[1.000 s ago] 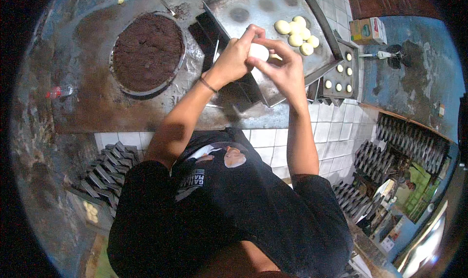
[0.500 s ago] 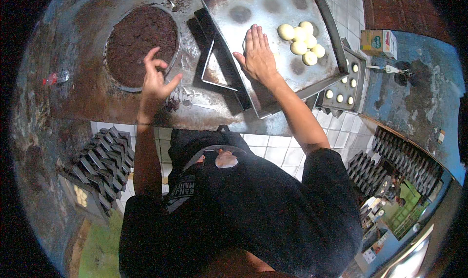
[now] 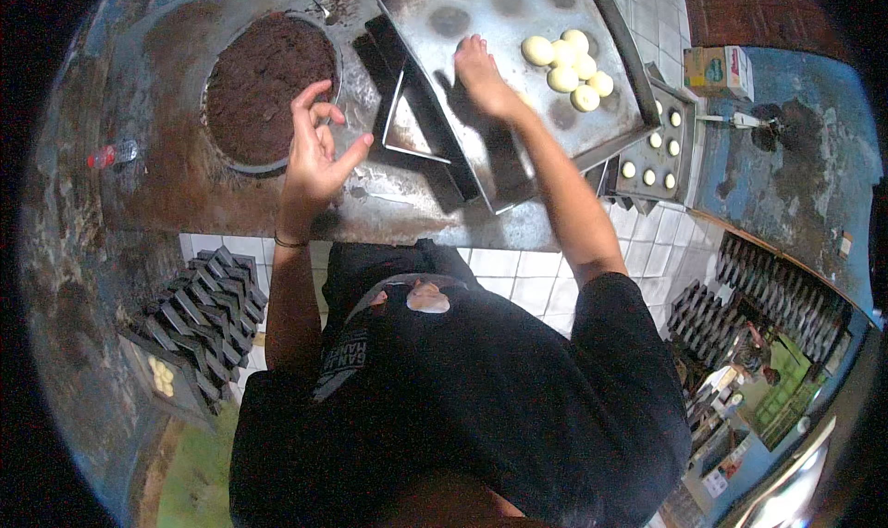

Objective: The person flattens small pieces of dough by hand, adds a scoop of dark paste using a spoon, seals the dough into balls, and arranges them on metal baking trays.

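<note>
My left hand [image 3: 319, 153] hovers by the near right rim of a round pan [image 3: 211, 125] filled with dark brown crumbly filling [image 3: 268, 88]. Its fingers are curved and apart from the thumb, with nothing between them. Over the left part of a large metal baking tray [image 3: 453, 0], my right hand [image 3: 483, 79] is closed with its fingers bent down. What lies under those fingers is hidden. To the right of that hand, several pale dough balls [image 3: 561, 53] sit clustered on the tray. A bit of pale dough [image 3: 524, 98] shows beside my right wrist.
Beneath the tray lies another tray [image 3: 412, 125]. A spoon [image 3: 319, 2] rests behind the pan, and a clear container with a red end [image 3: 113, 153] lies far left. At right are a tray of small dough pieces [image 3: 668, 149] and a carton [image 3: 719, 73]. Dark metal racks [image 3: 208, 306] stand below left.
My right hand has gone from lying flat on the tray to bent, closed fingers, slightly farther back. My left hand has shifted right, its fingers still apart.
</note>
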The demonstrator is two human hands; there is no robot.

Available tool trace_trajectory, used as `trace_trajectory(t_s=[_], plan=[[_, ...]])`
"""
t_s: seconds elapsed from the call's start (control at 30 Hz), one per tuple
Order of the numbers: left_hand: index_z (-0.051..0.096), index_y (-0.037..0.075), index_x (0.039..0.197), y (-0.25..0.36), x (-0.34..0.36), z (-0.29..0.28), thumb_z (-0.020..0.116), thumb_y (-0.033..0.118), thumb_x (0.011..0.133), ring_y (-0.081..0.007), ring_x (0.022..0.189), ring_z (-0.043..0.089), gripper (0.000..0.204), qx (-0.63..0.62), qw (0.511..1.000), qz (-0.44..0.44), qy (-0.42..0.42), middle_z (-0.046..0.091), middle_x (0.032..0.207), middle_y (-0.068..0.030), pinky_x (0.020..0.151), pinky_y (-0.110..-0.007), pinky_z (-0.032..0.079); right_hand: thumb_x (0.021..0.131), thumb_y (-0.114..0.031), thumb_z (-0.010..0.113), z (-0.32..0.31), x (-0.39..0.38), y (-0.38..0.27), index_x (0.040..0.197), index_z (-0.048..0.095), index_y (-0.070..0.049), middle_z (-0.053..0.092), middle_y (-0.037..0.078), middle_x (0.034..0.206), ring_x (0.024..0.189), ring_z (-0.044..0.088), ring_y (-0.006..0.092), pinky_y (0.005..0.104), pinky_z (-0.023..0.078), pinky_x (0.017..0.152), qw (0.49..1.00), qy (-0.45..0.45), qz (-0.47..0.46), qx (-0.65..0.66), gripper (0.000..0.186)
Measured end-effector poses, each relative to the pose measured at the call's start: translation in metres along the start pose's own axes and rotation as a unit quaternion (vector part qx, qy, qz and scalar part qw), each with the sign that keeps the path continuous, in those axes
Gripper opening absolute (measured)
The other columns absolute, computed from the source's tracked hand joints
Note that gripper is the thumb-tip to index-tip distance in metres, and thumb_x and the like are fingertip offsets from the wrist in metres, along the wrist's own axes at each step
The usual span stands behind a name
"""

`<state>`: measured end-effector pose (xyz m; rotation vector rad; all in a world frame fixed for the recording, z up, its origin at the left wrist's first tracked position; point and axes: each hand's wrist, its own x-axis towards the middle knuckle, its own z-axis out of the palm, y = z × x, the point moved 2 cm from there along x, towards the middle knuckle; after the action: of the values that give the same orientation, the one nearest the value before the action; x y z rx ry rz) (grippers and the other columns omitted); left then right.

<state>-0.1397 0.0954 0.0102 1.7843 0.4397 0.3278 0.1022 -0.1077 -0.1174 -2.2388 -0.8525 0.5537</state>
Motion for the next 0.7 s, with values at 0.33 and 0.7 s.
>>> trace_trajectory(t_s=[0.33, 0.7], plan=[[0.043, 0.005, 0.144, -0.024, -0.023, -0.011, 0.077, 0.004, 0.091, -0.0027, 0.069, 0.048, 0.062, -0.095, 0.994, -0.049, -0.032, 0.058, 0.105, -0.0039, 0.063, -0.019, 0.042, 0.090, -0.011, 0.065, -0.084, -0.081, -0.010, 0.097, 0.069, 0.002, 0.073, 0.024, 0.100, 0.088, 0.073, 0.0397, 0.0447, 0.060, 0.077, 0.918, -0.076, -0.044, -0.386, 0.015], [0.069, 0.003, 0.093, 0.013, -0.003, 0.025, 0.043, 0.049, 0.112, -0.0118, 0.076, 0.062, 0.056, -0.199, 0.978, -0.066, -0.002, 0.068, 0.083, -0.0023, 0.072, -0.029, 0.050, 0.086, -0.012, 0.080, -0.013, -0.112, -0.214, 0.108, 0.075, 0.002, 0.076, 0.004, 0.089, 0.088, 0.070, 0.0105, 0.0283, 0.056, 0.080, 0.983, 0.023, 0.049, 0.176, 0.027]])
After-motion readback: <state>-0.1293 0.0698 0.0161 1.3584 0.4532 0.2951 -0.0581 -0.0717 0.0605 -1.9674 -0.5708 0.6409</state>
